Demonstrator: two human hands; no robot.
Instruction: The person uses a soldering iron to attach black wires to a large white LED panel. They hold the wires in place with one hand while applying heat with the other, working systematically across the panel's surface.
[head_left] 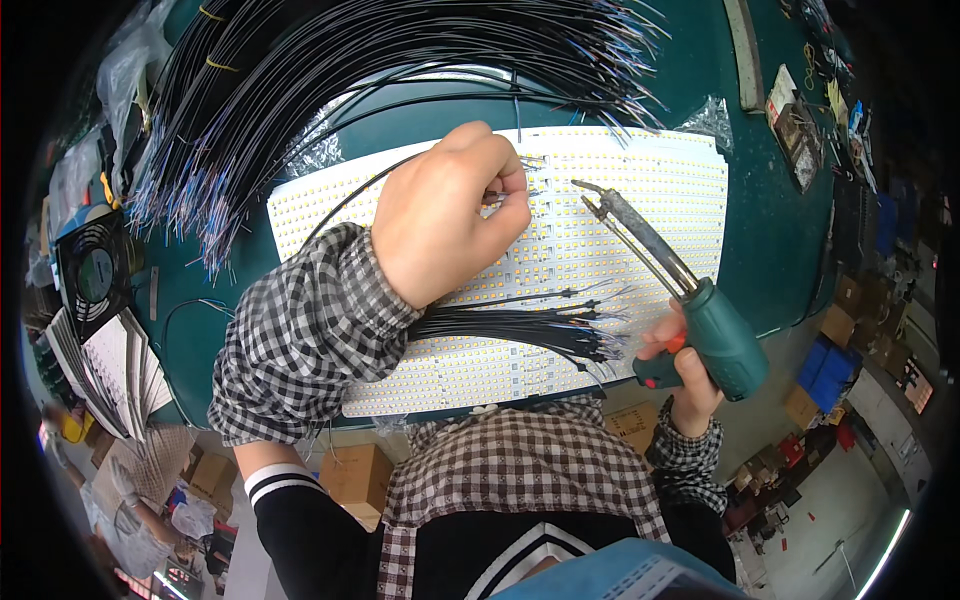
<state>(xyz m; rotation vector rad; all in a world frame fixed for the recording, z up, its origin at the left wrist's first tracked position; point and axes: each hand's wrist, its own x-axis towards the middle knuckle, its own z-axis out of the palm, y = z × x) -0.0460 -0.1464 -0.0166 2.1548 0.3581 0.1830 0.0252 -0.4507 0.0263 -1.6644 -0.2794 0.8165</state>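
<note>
A white LED board (660, 220) with rows of small yellow chips lies in front of me. Above its middle, my left hand (455, 215) is closed in a pinch on a thin black cable (345, 202). The cable's fine wire ends (533, 160) stick out past my fingertips by the board's central column of pads. My right hand (685, 375) grips the handle of a green soldering gun (725, 340). Its tip points up and left, a short way right of those wire ends. A bunch of black cables (500, 328) with stripped ends rests across the board's nearer part.
A large heap of black cables (330, 90) with coloured wire ends spreads over the far side of the green table (775, 250). At the left edge stand a black fan (97, 272) and a stack of white panels (125, 365). Cardboard boxes (357, 482) sit below the table.
</note>
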